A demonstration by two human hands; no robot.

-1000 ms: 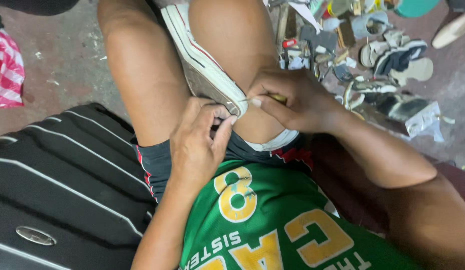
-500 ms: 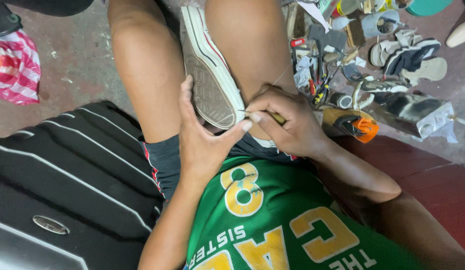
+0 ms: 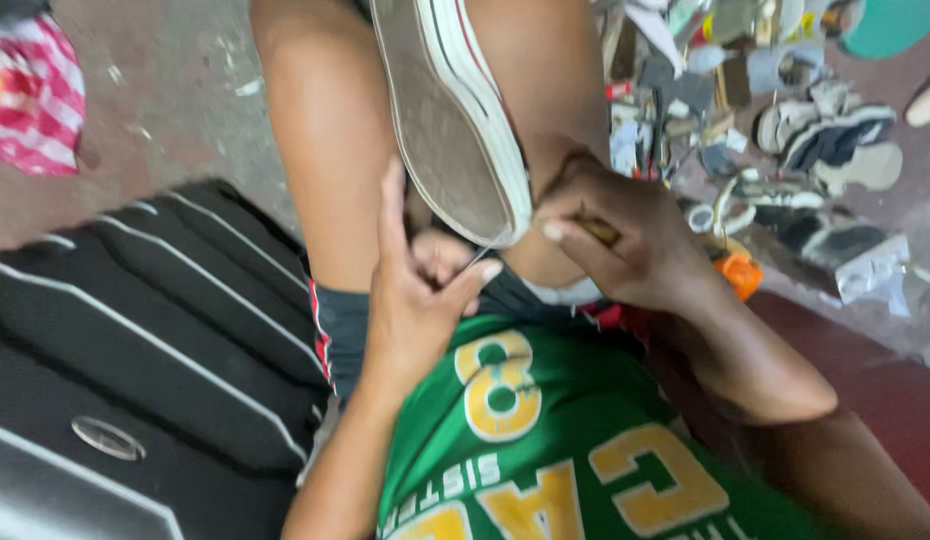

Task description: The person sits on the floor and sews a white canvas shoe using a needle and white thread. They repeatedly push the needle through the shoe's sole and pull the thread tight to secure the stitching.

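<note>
Nearest, pressed against the heel end of the shoe (image 3: 450, 130): left hand (image 3: 415, 290), fingers spread and thumb raised along the sole's edge, holding nothing closed. Just beside it, right hand (image 3: 625, 240), clamped on a small tool with a yellowish handle (image 3: 597, 228) (tip hidden at the sole's rim). Wedged between the knees, sole up, long axis running away from both hands. Farther right, strewn over the floor: scraps and soles (image 3: 815, 130). Left of the left hand: a black striped suitcase (image 3: 135, 350).
</note>
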